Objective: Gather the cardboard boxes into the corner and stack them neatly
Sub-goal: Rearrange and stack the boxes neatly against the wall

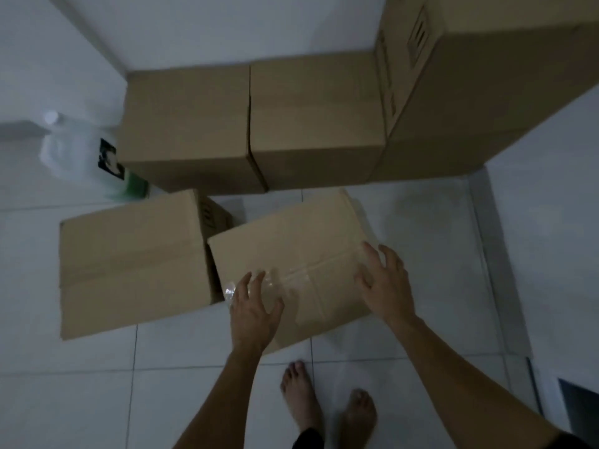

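Two bare forearms reach down from the bottom edge, and bare feet (327, 406) stand on the white tiled floor (421, 254) just behind the nearest box. Beyond them, largest first: a tall box (486, 76) rises at the upper right against the wall, and two closed boxes sit side by side in the corner, the left corner box (184, 124) touching the right corner box (317, 118) along a shared seam. Nearer, two boxes lie loose on the floor: the left floor box (129, 264), and beside it the taped box (291, 260), turned at an angle so that one corner nearly meets its neighbour. The left hand (254, 311) hovers with fingers spread over the near left part of the taped box, the right hand (387, 283) likewise spread at its right edge; neither grip has closed on anything, though whether the fingertips touch the cardboard cannot be told through the blur. The box looks stiff and sealed with glossy tape across the top seam, which may be slick, so the better hold is probably on opposite side walls or under the bottom edges, palms pressing inward. Its weight cannot be judged from here. Smallest, a translucent plastic bottle (74, 150) stands at the left beside the corner boxes.
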